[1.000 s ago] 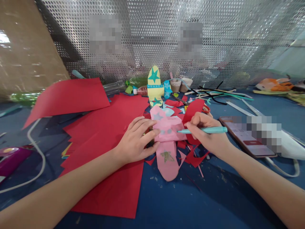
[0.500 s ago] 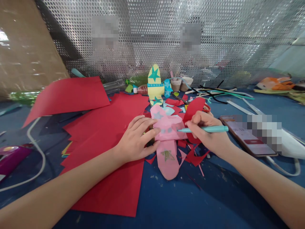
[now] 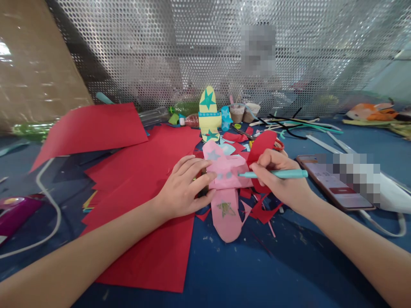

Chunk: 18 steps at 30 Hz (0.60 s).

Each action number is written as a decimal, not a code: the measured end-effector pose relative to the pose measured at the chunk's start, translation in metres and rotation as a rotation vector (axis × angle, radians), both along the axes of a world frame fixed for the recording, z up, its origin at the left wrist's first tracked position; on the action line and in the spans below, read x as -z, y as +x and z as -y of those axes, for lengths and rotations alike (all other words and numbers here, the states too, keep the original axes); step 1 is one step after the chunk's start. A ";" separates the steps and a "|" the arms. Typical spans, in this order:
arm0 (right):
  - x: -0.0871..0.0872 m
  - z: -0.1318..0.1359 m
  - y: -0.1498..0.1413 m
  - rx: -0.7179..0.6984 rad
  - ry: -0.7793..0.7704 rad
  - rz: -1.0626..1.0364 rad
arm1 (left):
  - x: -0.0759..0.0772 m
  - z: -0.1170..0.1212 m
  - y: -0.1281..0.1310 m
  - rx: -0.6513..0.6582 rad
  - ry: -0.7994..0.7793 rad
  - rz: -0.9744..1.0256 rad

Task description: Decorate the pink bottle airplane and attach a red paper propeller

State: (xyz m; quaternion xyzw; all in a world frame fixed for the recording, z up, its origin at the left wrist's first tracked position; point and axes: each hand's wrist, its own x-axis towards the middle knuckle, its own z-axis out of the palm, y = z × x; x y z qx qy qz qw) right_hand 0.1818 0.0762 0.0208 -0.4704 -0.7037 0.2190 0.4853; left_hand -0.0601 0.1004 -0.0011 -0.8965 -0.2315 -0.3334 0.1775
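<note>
A pink paper plane [image 3: 226, 229] lies on the blue table, with a blue star on its far wing, a greenish-gold star on the near wing and blue dots along its body. My left hand [image 3: 186, 184] is closed round the left end of the body, fingers and thumb against the pink paper. Between those fingers a dark bit of the body shows. Pinched in my right hand [image 3: 281, 173] is a light-blue marker [image 3: 290, 173], its tip at the body beside the dots. A red paper piece [image 3: 261, 147] stands at the body's right end.
Red paper sheets [image 3: 154, 248] spread left. Behind stands a yellow paper plane [image 3: 208, 117] with teal stars. Red scraps [image 3: 263, 211], scissors [image 3: 246, 134], small cups [image 3: 251, 112] and pipe cleaners [image 3: 298, 124] lie about. A phone [image 3: 334, 182] is right; a purple object [image 3: 19, 214] left.
The marker's tip has shifted very slightly left along the pink body. Both hands otherwise keep their places and grips.
</note>
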 end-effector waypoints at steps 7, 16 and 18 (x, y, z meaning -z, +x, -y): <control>-0.001 0.000 -0.001 0.017 0.019 0.024 | 0.000 0.001 0.000 -0.008 -0.007 -0.007; 0.001 -0.001 -0.002 0.029 0.037 0.025 | 0.000 0.001 0.000 -0.006 -0.013 -0.004; 0.000 -0.001 -0.002 0.034 0.046 0.031 | 0.000 0.001 0.000 -0.003 -0.012 -0.003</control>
